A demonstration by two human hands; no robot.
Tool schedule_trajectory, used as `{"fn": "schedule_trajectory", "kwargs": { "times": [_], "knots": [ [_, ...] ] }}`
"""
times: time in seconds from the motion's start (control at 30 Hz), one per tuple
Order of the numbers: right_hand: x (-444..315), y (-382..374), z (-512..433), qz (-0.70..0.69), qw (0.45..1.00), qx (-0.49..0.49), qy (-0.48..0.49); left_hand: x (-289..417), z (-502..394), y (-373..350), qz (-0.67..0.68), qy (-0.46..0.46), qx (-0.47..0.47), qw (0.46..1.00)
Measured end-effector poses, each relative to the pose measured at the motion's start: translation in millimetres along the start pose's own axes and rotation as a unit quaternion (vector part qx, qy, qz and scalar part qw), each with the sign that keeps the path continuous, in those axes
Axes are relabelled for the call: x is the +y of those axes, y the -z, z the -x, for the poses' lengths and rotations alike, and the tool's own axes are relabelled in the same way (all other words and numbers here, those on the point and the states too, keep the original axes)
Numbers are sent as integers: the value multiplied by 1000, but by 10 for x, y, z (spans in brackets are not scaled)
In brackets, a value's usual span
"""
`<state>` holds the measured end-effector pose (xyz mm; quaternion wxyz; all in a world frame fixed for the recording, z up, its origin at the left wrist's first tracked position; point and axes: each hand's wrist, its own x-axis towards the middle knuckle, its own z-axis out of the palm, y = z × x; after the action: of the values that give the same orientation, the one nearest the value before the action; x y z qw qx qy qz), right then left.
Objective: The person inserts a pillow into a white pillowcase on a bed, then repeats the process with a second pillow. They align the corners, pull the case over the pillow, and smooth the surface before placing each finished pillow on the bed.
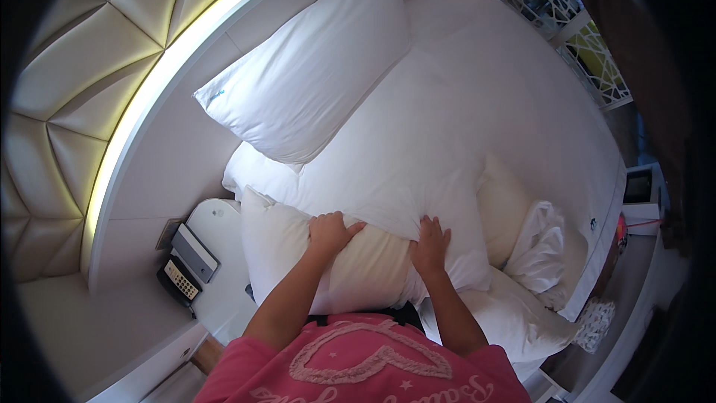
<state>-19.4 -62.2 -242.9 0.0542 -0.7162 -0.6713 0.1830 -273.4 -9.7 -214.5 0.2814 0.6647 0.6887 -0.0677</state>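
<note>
A cream-coloured pillow lies against my body at the near side of the bed, partly inside a white pillowcase. My left hand grips the fabric at the pillow's far edge. To its right, my right hand has hold of the white pillowcase near its opening. How far the pillow reaches into the case is hidden. Another cream pillow with bunched white fabric is to the right, and a further white pillow lies below it.
A large white pillow rests near the headboard on the white-covered bed. On the left, a bedside table stands beside a telephone and a grey-and-white box. A patterned white screen is at the far right.
</note>
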Motion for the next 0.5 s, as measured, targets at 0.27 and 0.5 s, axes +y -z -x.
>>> {"fn": "schedule_trajectory", "kwargs": {
  "times": [0.27, 0.5],
  "knots": [
    [-684, 734, -378, -107, 987, 96, 72, 366, 302, 758, 90, -118, 197, 969],
    [-1114, 1245, -580, -126, 960, 149, 199, 676, 471, 1242, 79, -287, 329, 896]
  ]
}}
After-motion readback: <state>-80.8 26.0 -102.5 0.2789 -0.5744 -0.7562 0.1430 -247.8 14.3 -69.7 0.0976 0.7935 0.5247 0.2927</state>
